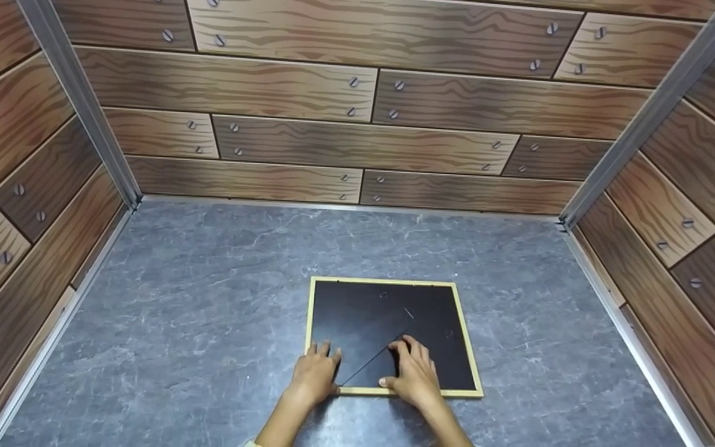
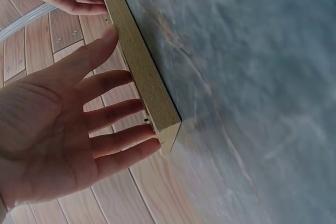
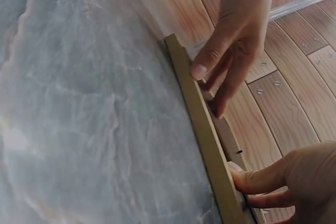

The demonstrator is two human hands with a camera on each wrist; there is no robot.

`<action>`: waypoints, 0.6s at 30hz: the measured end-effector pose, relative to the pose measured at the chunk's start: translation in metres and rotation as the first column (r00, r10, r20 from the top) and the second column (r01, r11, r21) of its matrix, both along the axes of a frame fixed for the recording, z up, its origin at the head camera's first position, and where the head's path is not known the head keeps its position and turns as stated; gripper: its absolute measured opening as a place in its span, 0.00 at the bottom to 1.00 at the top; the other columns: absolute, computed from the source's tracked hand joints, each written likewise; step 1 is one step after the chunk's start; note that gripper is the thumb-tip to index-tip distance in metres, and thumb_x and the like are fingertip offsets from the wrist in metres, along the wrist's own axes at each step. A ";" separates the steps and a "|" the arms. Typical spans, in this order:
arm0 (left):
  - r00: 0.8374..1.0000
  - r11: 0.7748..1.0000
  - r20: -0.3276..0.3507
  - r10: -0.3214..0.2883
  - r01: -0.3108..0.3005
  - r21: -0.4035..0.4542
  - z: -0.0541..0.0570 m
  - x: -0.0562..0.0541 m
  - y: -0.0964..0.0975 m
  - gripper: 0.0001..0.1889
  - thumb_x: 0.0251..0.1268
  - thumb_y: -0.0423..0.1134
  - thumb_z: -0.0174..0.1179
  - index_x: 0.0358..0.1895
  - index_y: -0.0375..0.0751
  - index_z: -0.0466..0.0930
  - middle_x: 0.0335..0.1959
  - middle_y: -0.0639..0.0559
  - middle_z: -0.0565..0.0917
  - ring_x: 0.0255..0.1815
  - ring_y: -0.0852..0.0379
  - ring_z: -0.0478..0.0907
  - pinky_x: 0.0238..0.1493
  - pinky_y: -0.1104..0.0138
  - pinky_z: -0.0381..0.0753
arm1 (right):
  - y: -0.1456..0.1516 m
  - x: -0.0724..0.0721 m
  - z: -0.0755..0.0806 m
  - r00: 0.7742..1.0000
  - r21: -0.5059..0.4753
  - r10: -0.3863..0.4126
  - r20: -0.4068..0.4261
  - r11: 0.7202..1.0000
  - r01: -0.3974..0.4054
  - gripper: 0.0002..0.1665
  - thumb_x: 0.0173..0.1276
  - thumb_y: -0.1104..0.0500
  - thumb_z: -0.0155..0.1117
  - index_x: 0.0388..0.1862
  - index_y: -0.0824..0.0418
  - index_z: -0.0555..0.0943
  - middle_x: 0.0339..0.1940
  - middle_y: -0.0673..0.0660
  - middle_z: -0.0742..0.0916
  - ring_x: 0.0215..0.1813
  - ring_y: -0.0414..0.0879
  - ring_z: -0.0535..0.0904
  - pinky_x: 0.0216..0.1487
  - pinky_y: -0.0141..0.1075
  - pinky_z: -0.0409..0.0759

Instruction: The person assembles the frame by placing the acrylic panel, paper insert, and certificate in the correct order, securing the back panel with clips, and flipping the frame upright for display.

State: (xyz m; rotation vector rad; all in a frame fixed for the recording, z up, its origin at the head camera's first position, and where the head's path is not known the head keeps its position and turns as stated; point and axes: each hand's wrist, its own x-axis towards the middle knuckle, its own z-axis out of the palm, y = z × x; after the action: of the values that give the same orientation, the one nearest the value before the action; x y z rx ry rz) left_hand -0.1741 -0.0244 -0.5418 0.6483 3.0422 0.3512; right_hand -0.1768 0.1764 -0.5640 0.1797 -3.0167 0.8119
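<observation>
A square picture frame (image 1: 469,347) lies on the grey floor, its black backing (image 1: 357,316) up and a pale wood rim around it. A thin dark slanting line crosses the backing from near the lower left corner to my right fingertips. At that corner my left hand (image 1: 316,375) touches the frame with nearly straight, spread fingers, the thumb at the near rim (image 2: 142,61). My right hand (image 1: 416,372) is over the near part of the backing, fingers bent, thumb beside the near rim (image 3: 202,129). What lies under the right palm is hidden.
Marbled grey floor (image 1: 208,310) surrounds the frame. Wood-patterned panels (image 1: 308,139) stand at the back and both sides, joined by metal corner posts (image 1: 78,93). A small light mark (image 1: 409,313) shows on the backing.
</observation>
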 end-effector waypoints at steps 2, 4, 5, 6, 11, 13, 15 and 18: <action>1.000 1.000 -0.006 -0.002 0.002 -0.004 -0.001 -0.002 -0.001 0.33 0.35 0.44 0.75 0.51 0.35 0.78 0.52 0.36 0.75 0.52 0.35 0.71 0.40 0.52 0.77 | 0.003 -0.001 -0.002 1.000 -0.003 0.029 0.001 1.000 -0.029 0.34 0.43 0.55 0.76 0.51 0.60 0.74 0.60 0.68 0.68 0.60 0.64 0.62 0.52 0.58 0.64; 1.000 1.000 -0.009 -0.009 0.009 -0.001 -0.001 -0.003 -0.001 0.33 0.34 0.44 0.75 0.51 0.35 0.79 0.51 0.36 0.75 0.51 0.35 0.72 0.39 0.53 0.78 | 0.009 0.000 -0.004 0.997 -0.003 0.074 0.021 0.997 -0.074 0.36 0.47 0.52 0.74 0.54 0.61 0.73 0.62 0.68 0.67 0.61 0.65 0.61 0.53 0.59 0.63; 1.000 1.000 -0.011 -0.014 0.014 0.006 -0.001 -0.003 -0.001 0.33 0.34 0.43 0.75 0.50 0.35 0.79 0.51 0.36 0.75 0.51 0.35 0.72 0.39 0.53 0.78 | 0.014 0.002 -0.005 0.994 -0.003 0.101 0.030 0.995 -0.101 0.36 0.49 0.50 0.73 0.56 0.61 0.72 0.63 0.68 0.66 0.61 0.65 0.61 0.53 0.60 0.62; 1.000 1.000 -0.015 -0.018 0.018 0.011 -0.001 -0.003 -0.001 0.32 0.34 0.42 0.75 0.50 0.35 0.79 0.50 0.36 0.75 0.51 0.35 0.72 0.39 0.53 0.78 | 0.018 0.002 -0.005 0.991 -0.004 0.127 0.035 0.992 -0.127 0.36 0.51 0.48 0.71 0.58 0.61 0.72 0.64 0.68 0.66 0.62 0.65 0.60 0.54 0.61 0.61; 0.999 0.999 -0.034 -0.031 0.032 0.031 0.001 -0.003 -0.003 0.31 0.33 0.39 0.75 0.50 0.36 0.79 0.49 0.37 0.75 0.50 0.36 0.72 0.40 0.54 0.78 | 0.044 0.004 -0.008 0.972 -0.032 0.234 0.014 0.972 -0.234 0.33 0.58 0.49 0.66 0.60 0.60 0.72 0.66 0.64 0.66 0.65 0.64 0.57 0.56 0.64 0.57; 0.999 0.999 -0.030 -0.030 0.031 0.035 0.001 -0.003 -0.004 0.31 0.34 0.38 0.75 0.50 0.36 0.79 0.50 0.37 0.75 0.50 0.36 0.73 0.40 0.54 0.78 | 0.054 0.006 -0.009 0.968 -0.044 0.252 -0.008 0.967 -0.253 0.31 0.58 0.51 0.66 0.59 0.60 0.73 0.66 0.63 0.67 0.66 0.63 0.58 0.57 0.64 0.57; 0.999 0.999 -0.024 -0.027 0.027 0.037 0.002 -0.003 -0.005 0.31 0.35 0.38 0.75 0.50 0.36 0.79 0.50 0.37 0.75 0.50 0.37 0.73 0.39 0.54 0.78 | 0.063 0.008 -0.009 0.965 -0.048 0.259 -0.033 0.964 -0.260 0.30 0.57 0.52 0.66 0.58 0.61 0.74 0.65 0.62 0.69 0.65 0.62 0.59 0.56 0.63 0.58; 1.000 0.999 -0.010 -0.029 0.030 0.031 0.002 -0.003 -0.006 0.30 0.36 0.38 0.74 0.51 0.37 0.79 0.51 0.37 0.75 0.51 0.38 0.72 0.41 0.54 0.78 | 0.076 0.010 -0.009 0.966 -0.056 0.250 -0.067 0.966 -0.254 0.29 0.56 0.53 0.67 0.57 0.61 0.75 0.63 0.63 0.70 0.64 0.62 0.61 0.57 0.61 0.59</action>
State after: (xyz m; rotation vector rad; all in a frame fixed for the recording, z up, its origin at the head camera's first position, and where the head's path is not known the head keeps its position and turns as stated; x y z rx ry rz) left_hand -0.1770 -0.0302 -0.5396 0.6975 3.0386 0.3960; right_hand -0.1669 0.2520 -0.5725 0.5855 -2.9444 0.8992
